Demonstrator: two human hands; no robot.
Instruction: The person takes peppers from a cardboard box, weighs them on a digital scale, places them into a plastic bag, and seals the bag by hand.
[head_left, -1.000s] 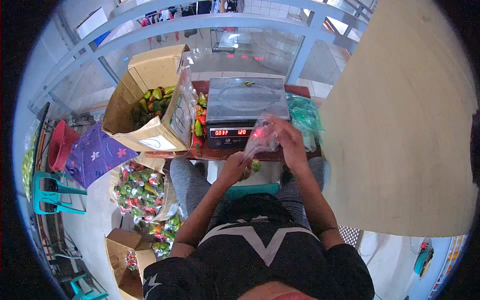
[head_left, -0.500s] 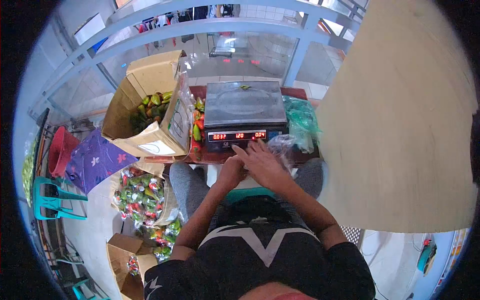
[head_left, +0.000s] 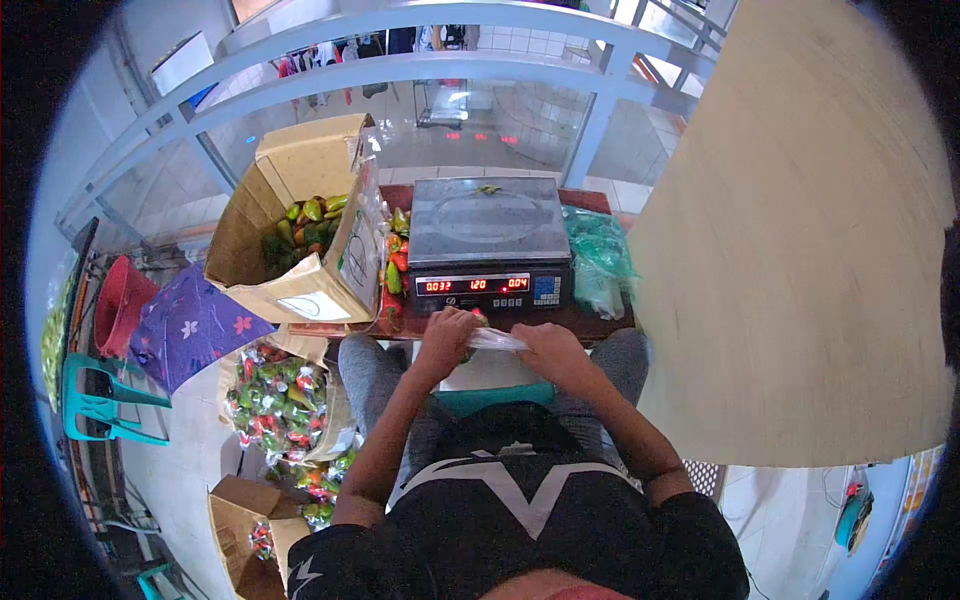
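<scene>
My left hand (head_left: 447,343) is closed round the neck of a clear plastic bag (head_left: 494,340), in front of the scale (head_left: 487,227). Something red and green shows beside its fingers, mostly hidden. The other end of the bag, pulled taut sideways, is pinched in my right hand (head_left: 548,349). A small green piece lies on the scale's metal plate, and red digits are lit on its front. Green plastic bags (head_left: 600,262) lie right of the scale. Loose red and green peppers (head_left: 396,262) are at its left.
An open cardboard box (head_left: 245,240) of peppers stands at the left. Below it are bagged peppers (head_left: 283,395) and another box (head_left: 245,500). A large tan board (head_left: 800,260) fills the right side. A teal chair (head_left: 110,395) stands at far left.
My right hand has moved from the front of the scale to the bag's end. The bag is now stretched between both hands, where before it hung loosely.
</scene>
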